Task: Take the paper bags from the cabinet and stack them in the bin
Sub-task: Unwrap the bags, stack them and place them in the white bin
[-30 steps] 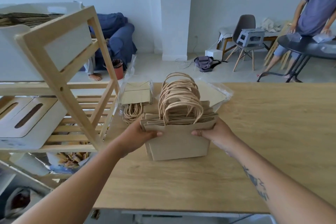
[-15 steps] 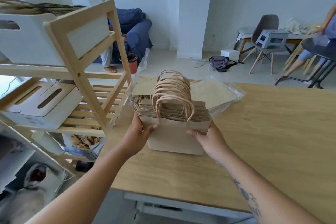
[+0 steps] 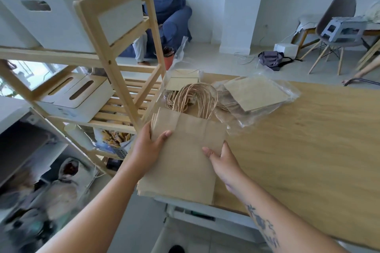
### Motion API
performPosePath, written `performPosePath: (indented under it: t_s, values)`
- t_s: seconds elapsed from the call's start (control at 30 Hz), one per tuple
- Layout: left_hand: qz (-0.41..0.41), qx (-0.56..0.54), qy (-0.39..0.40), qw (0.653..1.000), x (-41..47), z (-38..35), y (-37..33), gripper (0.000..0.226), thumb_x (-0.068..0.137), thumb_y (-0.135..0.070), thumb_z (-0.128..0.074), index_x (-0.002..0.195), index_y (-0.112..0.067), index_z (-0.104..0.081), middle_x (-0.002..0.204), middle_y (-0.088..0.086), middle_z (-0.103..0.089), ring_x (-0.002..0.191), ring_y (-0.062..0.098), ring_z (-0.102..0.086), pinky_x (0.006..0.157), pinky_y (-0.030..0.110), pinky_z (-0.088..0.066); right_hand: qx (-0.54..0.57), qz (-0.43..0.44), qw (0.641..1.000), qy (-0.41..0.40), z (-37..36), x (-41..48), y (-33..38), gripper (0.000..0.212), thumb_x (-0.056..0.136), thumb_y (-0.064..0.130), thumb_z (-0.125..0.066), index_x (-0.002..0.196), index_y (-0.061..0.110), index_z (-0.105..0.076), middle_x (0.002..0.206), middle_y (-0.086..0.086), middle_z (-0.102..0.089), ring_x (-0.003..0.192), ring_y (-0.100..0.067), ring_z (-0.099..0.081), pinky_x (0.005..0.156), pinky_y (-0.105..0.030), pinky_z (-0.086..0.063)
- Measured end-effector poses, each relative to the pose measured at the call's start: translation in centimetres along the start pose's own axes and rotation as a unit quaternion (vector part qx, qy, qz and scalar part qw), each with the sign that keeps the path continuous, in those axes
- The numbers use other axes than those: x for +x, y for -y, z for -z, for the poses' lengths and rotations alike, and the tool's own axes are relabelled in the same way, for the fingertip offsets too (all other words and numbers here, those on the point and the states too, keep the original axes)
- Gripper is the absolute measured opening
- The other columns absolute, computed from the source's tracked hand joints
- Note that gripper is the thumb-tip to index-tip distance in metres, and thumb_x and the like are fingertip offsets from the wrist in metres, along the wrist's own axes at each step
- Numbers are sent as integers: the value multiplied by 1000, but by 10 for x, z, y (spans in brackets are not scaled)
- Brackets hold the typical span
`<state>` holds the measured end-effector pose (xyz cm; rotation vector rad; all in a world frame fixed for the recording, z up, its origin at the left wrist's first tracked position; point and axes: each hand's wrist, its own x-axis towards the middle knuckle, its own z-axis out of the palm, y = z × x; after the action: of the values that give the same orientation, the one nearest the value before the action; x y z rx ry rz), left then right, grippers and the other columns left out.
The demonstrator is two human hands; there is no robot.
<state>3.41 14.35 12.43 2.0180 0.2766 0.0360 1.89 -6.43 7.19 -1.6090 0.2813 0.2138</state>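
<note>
A stack of brown paper bags (image 3: pixel 185 162) with twisted handles is tilted flat towards me, held over the wooden table's near left corner. My left hand (image 3: pixel 149 146) grips its left edge with the thumb on top. My right hand (image 3: pixel 222 160) holds the right edge. A white bin (image 3: pixel 61 20) on the top shelf of the wooden cabinet (image 3: pixel 115 47) at the left holds more flat paper bags. Further bags lie in clear plastic wrap (image 3: pixel 255 96) on the table behind the stack.
The wooden table (image 3: pixel 308 139) stretches to the right. A second white bin with slotted lid (image 3: pixel 80 96) sits on the cabinet's middle shelf. A blue sofa, a grey chair (image 3: pixel 337 24) and a dark bag on the floor stand beyond. Clutter lies on the floor at left.
The stack has tipped from upright to nearly flat and come towards me, off the table's edge. My view has swung left towards the cabinet.
</note>
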Motion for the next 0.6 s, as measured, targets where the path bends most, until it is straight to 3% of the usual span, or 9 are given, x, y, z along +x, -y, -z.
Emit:
performPosePath:
  t_s: [0.1,0.2,0.33,0.47,0.6]
  values:
    - [14,16,4,1000,5,4,5,42,88,-52,-62,122,-32,-48,103,-11,-64,89,9,-65,66,28,-54,1,-8,1000,-28,-15,3,-7,39,93,35,-63,127,22,-48,121,4,-64,106,-14,-61,95,-35,-49]
    - [15,0,43,999,19,11,1,37,92,-53,-56,122,-32,-52,110,-3,-68,96,18,-68,80,44,-59,2,-20,999,-47,-26,11,-12,54,94,40,-59,141,21,-40,132,3,-59,117,-16,-57,104,-41,-45]
    - [8,65,108,992,43,17,8,77,80,-78,-45,145,-40,-32,140,2,-50,127,27,-52,100,54,-48,-39,-24,996,-81,-40,17,-14,67,96,44,-53,152,23,-24,148,1,-46,132,-19,-45,113,-41,-35]
    - [2,171,75,982,48,15,9,66,96,-49,-47,154,-26,-24,154,8,-31,139,30,-36,108,49,-38,-154,22,981,-113,-62,5,-27,63,102,35,-41,156,18,-13,160,-5,-22,147,-20,-21,119,-31,-18]
    - [-4,213,109,971,59,9,13,66,98,-52,-41,155,-24,-21,152,9,-34,138,29,-36,107,45,-34,-243,38,959,-142,-70,3,-46,60,104,37,-29,156,14,-9,164,-5,-12,150,-18,-7,122,-33,-8]
